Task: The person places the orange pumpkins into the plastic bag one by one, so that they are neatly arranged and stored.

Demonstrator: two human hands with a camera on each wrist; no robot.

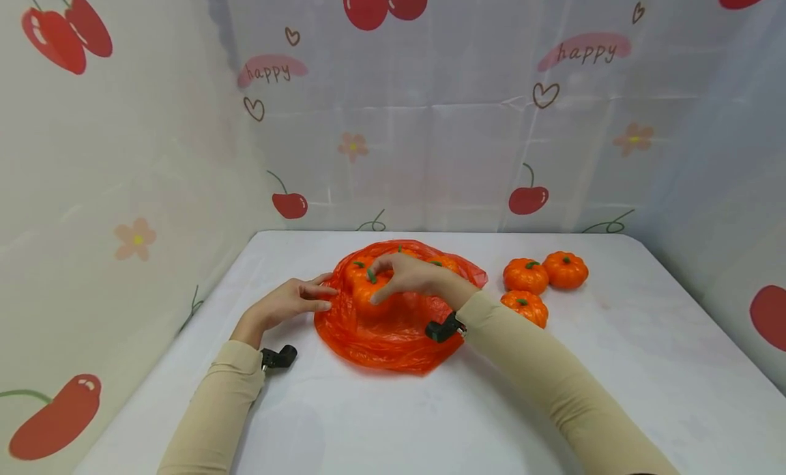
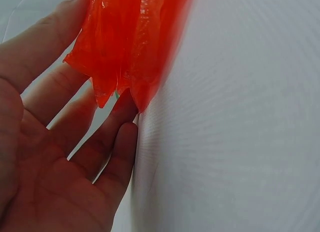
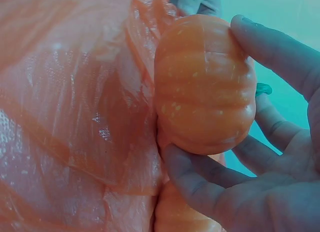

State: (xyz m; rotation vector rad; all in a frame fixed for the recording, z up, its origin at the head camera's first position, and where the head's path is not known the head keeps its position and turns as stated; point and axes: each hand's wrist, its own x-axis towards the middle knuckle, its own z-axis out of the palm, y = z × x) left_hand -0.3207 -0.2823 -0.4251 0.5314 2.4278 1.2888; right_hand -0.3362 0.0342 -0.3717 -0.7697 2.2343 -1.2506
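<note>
I'm gripping an orange pumpkin (image 3: 205, 87) in my right hand (image 1: 411, 275); my left hand (image 1: 287, 302), fingers extended, is touching the red plastic bag (image 1: 389, 352).

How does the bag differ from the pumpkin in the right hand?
The bag is thin and crinkled; the pumpkin is rounded and ribbed, with a green stem. The bag spreads much wider than the pumpkin. The left hand touches the bag, while the right hand grips the pumpkin. Both look shiny and orange-toned.
</note>
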